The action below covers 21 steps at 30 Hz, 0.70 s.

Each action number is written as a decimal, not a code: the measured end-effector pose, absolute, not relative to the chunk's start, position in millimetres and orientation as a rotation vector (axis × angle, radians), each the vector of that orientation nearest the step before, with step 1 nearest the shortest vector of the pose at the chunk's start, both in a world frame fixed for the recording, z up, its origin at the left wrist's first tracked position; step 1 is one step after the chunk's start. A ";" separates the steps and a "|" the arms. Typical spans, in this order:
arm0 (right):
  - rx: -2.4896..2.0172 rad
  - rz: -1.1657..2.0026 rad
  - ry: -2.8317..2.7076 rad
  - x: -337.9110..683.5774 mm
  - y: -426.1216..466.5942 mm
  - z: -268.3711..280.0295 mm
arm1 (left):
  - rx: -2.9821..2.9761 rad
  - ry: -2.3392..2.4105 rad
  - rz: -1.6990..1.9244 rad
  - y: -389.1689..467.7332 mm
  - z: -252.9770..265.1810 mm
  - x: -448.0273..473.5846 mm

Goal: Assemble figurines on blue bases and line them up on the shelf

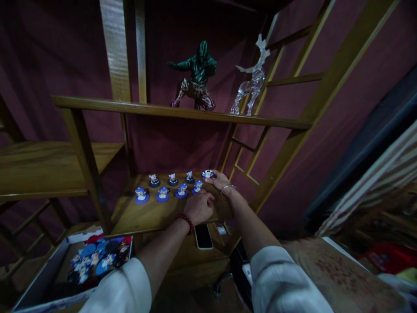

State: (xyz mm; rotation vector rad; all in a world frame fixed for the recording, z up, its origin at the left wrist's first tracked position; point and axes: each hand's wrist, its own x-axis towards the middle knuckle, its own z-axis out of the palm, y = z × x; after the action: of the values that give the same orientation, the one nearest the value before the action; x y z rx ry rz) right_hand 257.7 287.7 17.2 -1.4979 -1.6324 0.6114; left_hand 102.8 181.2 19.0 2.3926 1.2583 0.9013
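My right hand [219,181], a bangle at its wrist, pinches a small figurine [207,174] at the right end of the back row on the wooden shelf [130,217]. Three dark-based figurines [172,179] stand to its left. In front of them runs a row of several figurines on purple bases [162,194]. My left hand [199,206], wearing a red bead bracelet, is closed with its fingers curled, just in front of the rightmost purple-based figurine [197,187]. Whatever its fingers may hold is hidden.
An open box [42,278] with more figurines and round bases sits lower left. A phone [203,237] lies below the shelf's front edge. On the upper board [146,108] stand a green crouching statue [198,74] and a clear deer statue [252,82].
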 end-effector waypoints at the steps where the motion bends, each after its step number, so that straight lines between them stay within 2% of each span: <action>1: -1.488 0.611 -1.626 258.2 289.2 16.3 | 2.397 1.253 0.908 181.7 18.6 103.0; 21: -1.570 0.553 -1.676 256.3 293.2 15.4 | 2.390 1.240 0.916 183.4 15.9 103.5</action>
State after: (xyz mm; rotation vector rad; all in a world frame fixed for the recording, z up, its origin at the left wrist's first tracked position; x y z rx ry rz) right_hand 256.3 293.2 15.4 -1.5700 -1.6756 0.5528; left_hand 103.5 183.4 15.9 2.3900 1.2405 0.9163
